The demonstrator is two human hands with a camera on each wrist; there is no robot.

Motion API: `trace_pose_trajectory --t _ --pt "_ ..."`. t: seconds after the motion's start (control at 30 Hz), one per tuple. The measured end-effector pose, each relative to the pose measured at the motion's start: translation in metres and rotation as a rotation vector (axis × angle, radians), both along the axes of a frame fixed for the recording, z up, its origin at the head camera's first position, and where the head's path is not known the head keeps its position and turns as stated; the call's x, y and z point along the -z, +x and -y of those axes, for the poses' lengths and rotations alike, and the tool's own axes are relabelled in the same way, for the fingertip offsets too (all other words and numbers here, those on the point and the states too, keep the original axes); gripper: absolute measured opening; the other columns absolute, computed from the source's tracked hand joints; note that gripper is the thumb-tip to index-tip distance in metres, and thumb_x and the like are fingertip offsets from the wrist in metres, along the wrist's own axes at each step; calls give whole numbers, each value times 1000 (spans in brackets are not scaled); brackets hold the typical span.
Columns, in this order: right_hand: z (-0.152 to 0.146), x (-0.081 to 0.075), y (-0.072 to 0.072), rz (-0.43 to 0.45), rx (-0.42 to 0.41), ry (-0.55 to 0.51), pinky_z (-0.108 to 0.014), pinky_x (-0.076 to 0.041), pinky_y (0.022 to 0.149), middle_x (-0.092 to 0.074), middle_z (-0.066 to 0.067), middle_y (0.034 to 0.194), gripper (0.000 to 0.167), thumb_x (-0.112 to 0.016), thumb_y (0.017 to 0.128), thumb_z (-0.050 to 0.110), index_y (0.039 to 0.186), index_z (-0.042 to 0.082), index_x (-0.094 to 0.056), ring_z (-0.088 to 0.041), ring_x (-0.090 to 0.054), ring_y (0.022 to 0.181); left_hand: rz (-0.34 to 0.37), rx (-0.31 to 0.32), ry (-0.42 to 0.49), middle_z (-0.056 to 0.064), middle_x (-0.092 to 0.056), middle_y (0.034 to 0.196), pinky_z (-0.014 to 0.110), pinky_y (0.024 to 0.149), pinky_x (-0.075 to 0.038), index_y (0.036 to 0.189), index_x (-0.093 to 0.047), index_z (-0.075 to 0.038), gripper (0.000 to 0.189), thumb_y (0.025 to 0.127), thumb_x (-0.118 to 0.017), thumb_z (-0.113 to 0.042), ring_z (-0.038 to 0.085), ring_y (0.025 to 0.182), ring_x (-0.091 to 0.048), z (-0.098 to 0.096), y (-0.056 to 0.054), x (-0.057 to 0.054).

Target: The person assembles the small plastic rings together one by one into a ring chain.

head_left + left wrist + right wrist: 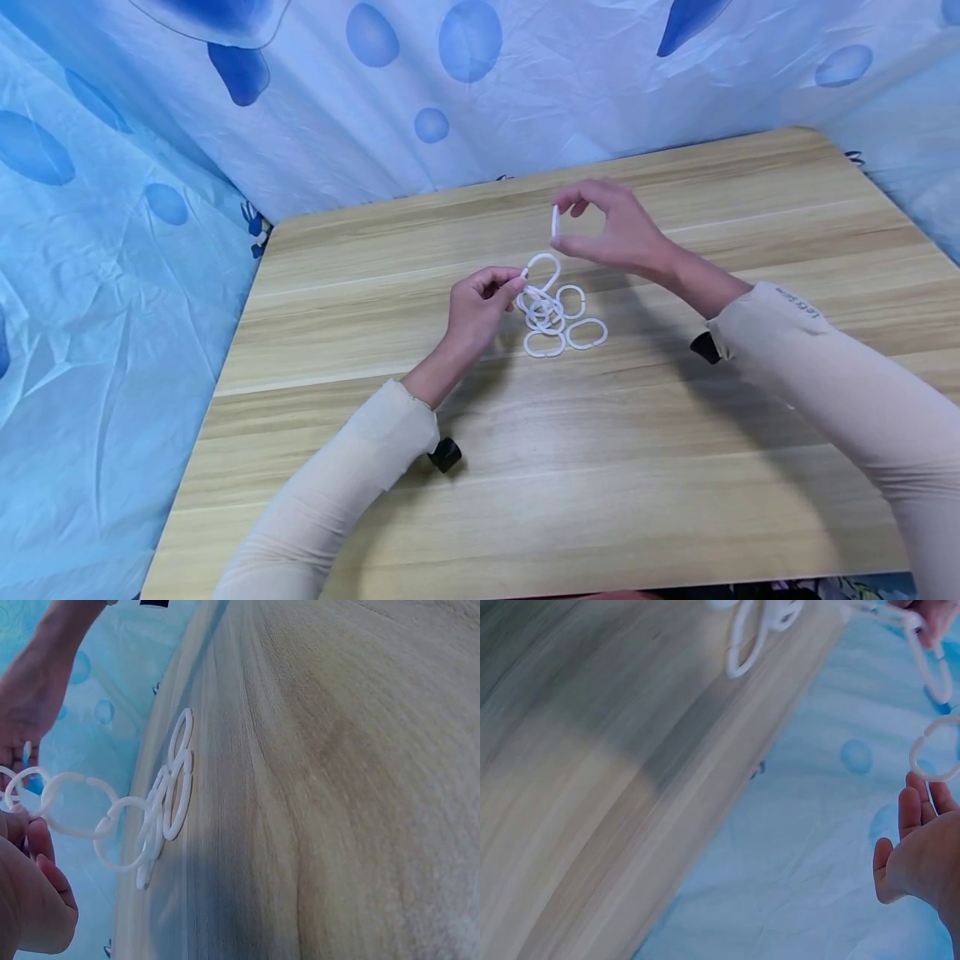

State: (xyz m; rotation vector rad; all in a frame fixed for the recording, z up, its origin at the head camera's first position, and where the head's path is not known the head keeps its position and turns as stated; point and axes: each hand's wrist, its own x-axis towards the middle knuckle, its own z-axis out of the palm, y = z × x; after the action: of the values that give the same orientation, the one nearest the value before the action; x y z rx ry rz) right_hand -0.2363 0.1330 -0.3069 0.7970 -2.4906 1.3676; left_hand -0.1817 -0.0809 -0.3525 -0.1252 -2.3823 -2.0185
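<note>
White plastic C-shaped links, each with a small gap, are joined in a chain near the middle of the table. My left hand (pixel 476 308) pinches the chain between thumb and fingertips; one raised link (pixel 557 265) arches beyond the fingertips. In the left wrist view, joined links (pixel 73 777) hang from the left hand down to the table. Higher and to the right, my right hand (pixel 618 225) holds a single link (pixel 555 222) edge-on between thumb and fingers. The right wrist view shows this link (pixel 913 756) apart from the chain, its gap on the upper left.
Several links, including an oval link (pixel 588 320), lie on the wood-grain table (pixel 600 467) just right of the left hand. A blue patterned curtain (pixel 315 125) hangs behind the table's far edge and along its left side.
</note>
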Motion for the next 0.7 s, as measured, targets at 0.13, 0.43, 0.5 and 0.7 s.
trace_pose_trajectory --t 0.13,0.43,0.5,0.7 --pt "11 -11 13 35 -54 -25 -40 -32 93 -62 -3 110 40 -79 76 15 114 10 -65 -19 -50 101 -1 12 1 -1 -63 79 46 72 -52 100 -71 0 16 89 -69 -11 8 64 -53 0 0 1" --pt "25 -6 19 35 -166 -6 -42 -30 95 -62 2 112 41 -77 76 15 114 16 -64 -16 -48 103 -2 25 5 1 -63 81 25 65 -51 98 -71 0 14 90 -68 -11 10 68 -54 1 1 0" --pt "27 -4 20 26 -178 12 -43 -28 96 -62 2 112 40 -76 76 16 114 17 -64 -16 -48 103 0 26 5 0 -63 80 33 68 -52 98 -71 0 14 90 -69 -12 9 67 -54 1 1 0" --pt "30 0 23 -8 -191 51 -43 -23 93 -63 1 111 40 -77 75 17 113 15 -64 -17 -48 102 4 24 -4 -1 -62 79 39 69 -51 96 -71 -1 14 89 -69 -12 9 66 -53 2 1 0"
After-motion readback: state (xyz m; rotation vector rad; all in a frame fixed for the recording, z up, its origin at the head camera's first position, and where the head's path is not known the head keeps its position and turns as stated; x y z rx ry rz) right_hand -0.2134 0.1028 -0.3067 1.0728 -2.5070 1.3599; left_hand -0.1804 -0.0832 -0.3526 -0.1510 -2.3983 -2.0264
